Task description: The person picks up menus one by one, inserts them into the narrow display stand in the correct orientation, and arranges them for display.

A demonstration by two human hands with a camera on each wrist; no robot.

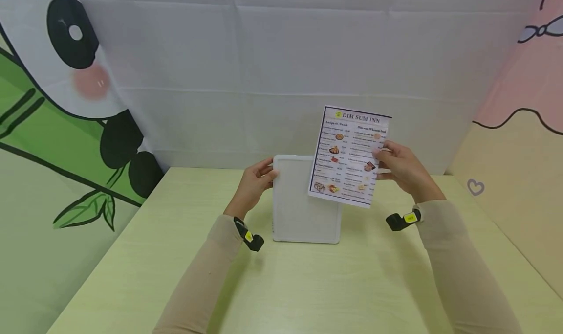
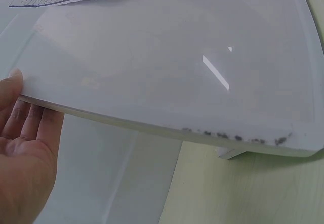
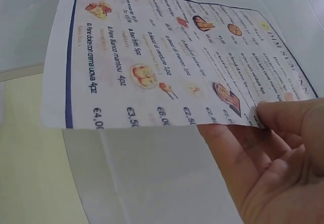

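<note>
A white upright display board [image 1: 303, 202] with a raised rim stands on the table, leaning slightly back. My left hand [image 1: 257, 182] pinches its left edge near the top, thumb in front and fingers behind. In the left wrist view the board [image 2: 167, 67] shows dark smudges along that edge and a foot behind it. A printed paper menu [image 1: 347, 155] headed "DIM SUM INN" is held by my right hand [image 1: 406, 170], pinched at its right edge. The menu [image 3: 152, 67] tilts in the air and hides the board's upper right corner.
The pale wooden table [image 1: 299, 290] reaches back to a white creased sheet [image 1: 281, 55]. Cartoon-printed panels [image 1: 79, 153] flank it on both sides. A small black wrist camera [image 1: 250, 236] sits on the left wrist, and another camera [image 1: 401, 220] on the right.
</note>
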